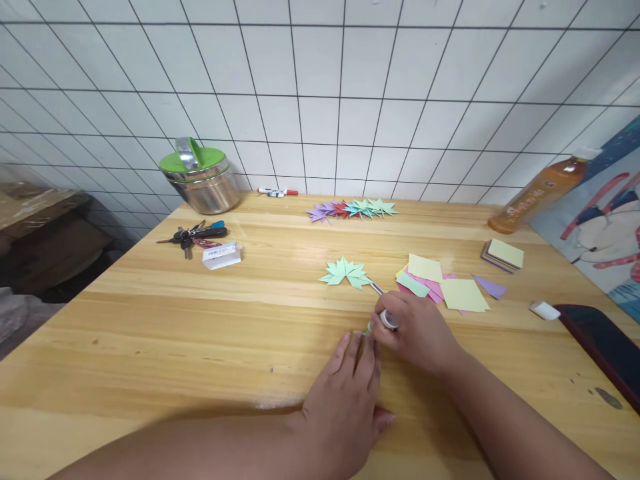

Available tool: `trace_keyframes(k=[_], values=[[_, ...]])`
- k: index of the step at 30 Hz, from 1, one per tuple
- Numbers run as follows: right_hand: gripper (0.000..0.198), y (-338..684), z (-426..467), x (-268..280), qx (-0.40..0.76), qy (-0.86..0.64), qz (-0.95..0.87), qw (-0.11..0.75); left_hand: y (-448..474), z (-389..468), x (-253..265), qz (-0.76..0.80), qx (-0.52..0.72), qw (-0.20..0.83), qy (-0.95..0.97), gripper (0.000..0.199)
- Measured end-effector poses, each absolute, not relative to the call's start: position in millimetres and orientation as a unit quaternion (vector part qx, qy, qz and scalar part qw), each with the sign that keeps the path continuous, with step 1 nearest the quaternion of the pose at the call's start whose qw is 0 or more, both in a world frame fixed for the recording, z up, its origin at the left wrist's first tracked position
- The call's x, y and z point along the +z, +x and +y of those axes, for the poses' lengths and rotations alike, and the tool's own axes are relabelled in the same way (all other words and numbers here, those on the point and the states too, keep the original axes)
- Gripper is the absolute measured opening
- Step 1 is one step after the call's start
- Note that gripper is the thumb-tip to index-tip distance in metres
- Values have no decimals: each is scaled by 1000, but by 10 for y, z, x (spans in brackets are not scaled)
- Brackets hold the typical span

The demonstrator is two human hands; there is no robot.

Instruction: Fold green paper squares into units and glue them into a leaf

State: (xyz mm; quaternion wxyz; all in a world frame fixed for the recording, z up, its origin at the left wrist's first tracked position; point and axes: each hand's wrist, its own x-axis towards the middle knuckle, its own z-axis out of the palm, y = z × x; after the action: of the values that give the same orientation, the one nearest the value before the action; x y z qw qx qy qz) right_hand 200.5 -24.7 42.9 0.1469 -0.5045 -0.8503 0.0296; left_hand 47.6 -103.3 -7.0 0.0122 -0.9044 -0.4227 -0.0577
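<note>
My right hand [413,327] is closed around a white glue stick [389,320], its tip down at a small green paper piece [361,333]. Stretched flat on the table, my left hand [347,393] presses the near edge of that piece with its fingertips; most of the paper is hidden. Just beyond my hands lies a pale green folded-paper leaf [345,272], made of several pointed parts. A slim pen-like thing [377,288] sticks out between this leaf and my right hand, partly covered.
Loose coloured paper squares [463,295] lie right of centre, with a paper stack [504,253] behind. A white cap [545,310] and a phone [600,347] lie at right, near a tea bottle [545,193]. Folded leaves [350,210], a metal pot [205,180], keys [193,233] and a small box [221,255] stand farther off.
</note>
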Motion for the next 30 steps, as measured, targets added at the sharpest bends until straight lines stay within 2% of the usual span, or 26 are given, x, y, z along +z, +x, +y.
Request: trace_keyframes(k=[6,9,12,14,16,18,20,23,25,28,30], values=[[17,1990,-227,370,-13,-481,-862,161,491,-1031,-89,-426,-61,17,-903,69],[17,2038,-244,347,-18,-476,-852,215,497,-1034,-78,-425,-56,16,-903,69],[12,2180,-241,386,26,-530,-764,368,476,-1010,-68,-420,-57,22,-906,68],[17,2333,-191,437,72,-584,-621,518,448,-959,-49,-408,-61,25,-911,62],[24,2536,-103,483,161,-563,-487,648,421,-882,-15,-399,-62,15,-915,52],[26,2780,-3,507,231,-515,-400,722,405,-796,25,-400,-66,-5,-914,43],[31,3038,81,505,317,-475,-363,736,402,-723,59,-400,-69,-24,-914,35],[28,3360,163,452,387,-441,-351,730,400,-655,92,-396,-70,-37,-915,30],[24,3486,204,389,397,-469,-346,709,390,-627,107,-396,-70,-46,-914,36],[30,3545,265,273,380,-520,-352,679,365,-584,112,-399,-78,-69,-911,48],[40,3531,306,194,337,-545,-392,660,350,-547,94,-401,-92,-76,-908,46]])
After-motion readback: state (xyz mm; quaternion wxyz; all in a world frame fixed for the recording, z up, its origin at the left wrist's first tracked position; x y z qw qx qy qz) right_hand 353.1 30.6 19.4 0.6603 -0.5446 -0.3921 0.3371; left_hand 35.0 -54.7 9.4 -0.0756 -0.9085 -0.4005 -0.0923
